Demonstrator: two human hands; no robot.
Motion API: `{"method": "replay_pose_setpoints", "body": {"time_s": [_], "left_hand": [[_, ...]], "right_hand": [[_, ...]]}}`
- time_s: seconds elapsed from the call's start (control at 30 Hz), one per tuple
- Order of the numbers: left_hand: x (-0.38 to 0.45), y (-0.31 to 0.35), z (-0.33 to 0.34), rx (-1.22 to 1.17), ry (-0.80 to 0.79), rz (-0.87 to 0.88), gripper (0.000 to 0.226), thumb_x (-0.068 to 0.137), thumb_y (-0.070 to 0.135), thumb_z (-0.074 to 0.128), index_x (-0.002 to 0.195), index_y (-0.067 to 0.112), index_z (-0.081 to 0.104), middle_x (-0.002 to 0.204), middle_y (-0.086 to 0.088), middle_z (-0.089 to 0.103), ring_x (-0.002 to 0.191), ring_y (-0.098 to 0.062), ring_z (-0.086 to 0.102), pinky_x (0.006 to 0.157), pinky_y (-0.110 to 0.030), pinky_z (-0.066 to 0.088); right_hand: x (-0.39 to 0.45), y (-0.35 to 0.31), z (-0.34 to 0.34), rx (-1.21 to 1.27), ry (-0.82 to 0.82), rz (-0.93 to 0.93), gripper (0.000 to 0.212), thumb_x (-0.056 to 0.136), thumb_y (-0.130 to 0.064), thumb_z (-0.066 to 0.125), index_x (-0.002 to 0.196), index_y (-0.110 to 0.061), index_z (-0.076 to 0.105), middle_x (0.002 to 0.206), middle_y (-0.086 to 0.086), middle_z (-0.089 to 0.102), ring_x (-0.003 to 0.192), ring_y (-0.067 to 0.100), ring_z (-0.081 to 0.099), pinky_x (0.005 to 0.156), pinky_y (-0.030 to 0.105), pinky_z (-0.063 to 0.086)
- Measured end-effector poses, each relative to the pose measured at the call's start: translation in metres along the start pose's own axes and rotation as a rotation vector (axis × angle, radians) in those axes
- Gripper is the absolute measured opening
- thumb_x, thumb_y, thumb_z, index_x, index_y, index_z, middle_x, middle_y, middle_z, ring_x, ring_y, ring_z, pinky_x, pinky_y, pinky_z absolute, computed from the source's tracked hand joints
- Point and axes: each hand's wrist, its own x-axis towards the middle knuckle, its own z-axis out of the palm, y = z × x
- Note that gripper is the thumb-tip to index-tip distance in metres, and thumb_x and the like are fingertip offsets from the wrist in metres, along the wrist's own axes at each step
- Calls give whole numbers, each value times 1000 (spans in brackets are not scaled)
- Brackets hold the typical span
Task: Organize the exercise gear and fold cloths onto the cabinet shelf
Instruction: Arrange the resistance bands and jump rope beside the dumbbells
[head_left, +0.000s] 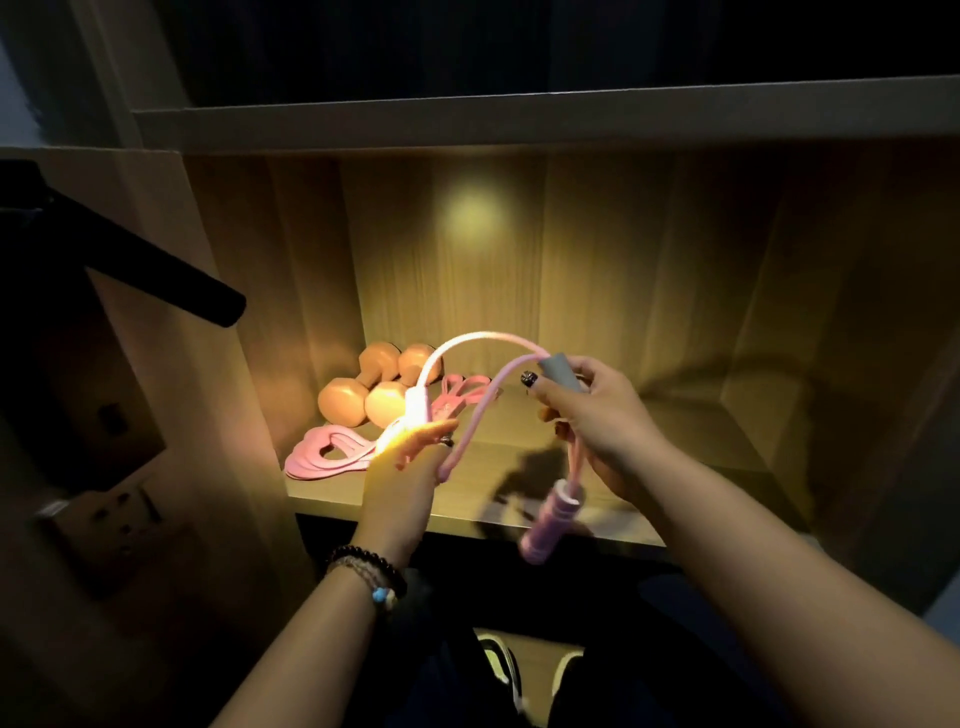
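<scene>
- Head view: I see the left hand (402, 462) at about 7 o'clock from the frame's middle, its fingers pinching one bright, overexposed stretch of a pink rubbery jump rope (470, 343), whose cord arcs up and over toward 3 o'clock.
- I see the right hand (597, 415) just right of centre, fingers curled round the rope's grey cylindrical handle (561, 371); the thumb with a dark painted nail presses on the handle's left end.
- A second loop of the same cord runs between the two hands, below the upper arc.
- The rope's other handle, a pink ribbed cylinder (548, 519), hangs below the right hand at about 5 o'clock, blurred, in front of the shelf's front edge.
- The rope is held in the air in front of the lit wooden cabinet shelf (649, 447), not resting on it.
- On the shelf at 9 o'clock from the hands lie two peach-coloured dumbbells (363, 389), side by side near the back left corner.
- Pink flat resistance bands (327, 457) lie coiled in front of the dumbbells, by the shelf's left wall; another pink band bundle (462, 389) sits just right of the dumbbells.
- A beaded dark bracelet (369, 566) circles the left wrist.
- At 6 o'clock, low in the frame, I make out two light-soled shoes (506, 665) on the dark floor.
</scene>
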Motion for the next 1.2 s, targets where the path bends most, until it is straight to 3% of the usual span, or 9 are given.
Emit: {"method": "replay_pose_setpoints", "body": {"time_s": [0.07,0.13,0.27,0.43,0.57,0.77,0.93,1.1,1.2], "left_hand": [[-12,-2,-1,-97,-111,-33,17,89,30,61,102,23,69,108,-3,66,103,-23,62,89,-36,51],[-23,-4,-1,-48,-223,-18,45,73,53,64,111,27,64,120,0,59,108,-16,59,83,-25,51],[-35,0,12,138,-325,39,56,53,65,76,104,45,60,119,19,49,105,0,53,78,-18,47],[-40,-5,28,99,-265,72,29,69,37,83,86,29,61,107,3,56,83,0,62,66,-17,55],[-41,-10,31,131,-192,86,45,60,46,82,91,29,55,116,-9,52,91,-22,63,63,-17,51],[-37,-5,31,26,-145,11,38,72,21,81,97,21,53,109,-7,57,72,1,67,56,-15,52],[-31,-5,19,-131,-170,-140,46,64,28,79,102,13,57,111,-20,58,91,-26,63,64,-36,58],[-29,-5,-2,-187,-180,-122,23,78,13,73,98,13,61,103,-8,63,76,-9,70,63,-21,55],[-25,4,-13,-260,-132,-143,39,63,26,77,97,16,62,103,-6,62,78,-15,65,60,-21,54]], "right_hand": [[1,-3,5,123,31,55,22,88,-13,66,109,-9,59,79,3,58,64,12,50,59,26,39],[1,-6,8,227,34,142,17,91,-13,61,106,-5,60,75,3,55,62,11,46,59,25,37],[-5,-6,10,290,52,250,14,94,-18,56,84,-9,59,63,2,49,55,12,43,49,22,39],[-10,-8,12,295,71,241,17,95,-21,55,82,-10,56,56,0,44,48,10,39,48,23,35],[-8,-12,13,256,106,203,11,96,-18,52,94,-7,56,65,2,42,52,11,36,52,26,33],[-10,-17,32,233,98,217,11,93,-14,55,98,-4,58,65,4,41,55,14,37,57,30,33],[-11,-25,31,243,65,228,20,92,-12,55,109,-1,56,71,5,43,58,13,39,56,28,37],[-4,-20,22,-2,132,161,25,90,-17,61,109,-2,55,79,6,45,64,17,41,61,31,36],[-2,-3,22,-61,134,186,21,88,-10,62,106,2,59,74,7,45,61,17,40,57,31,33]]}}
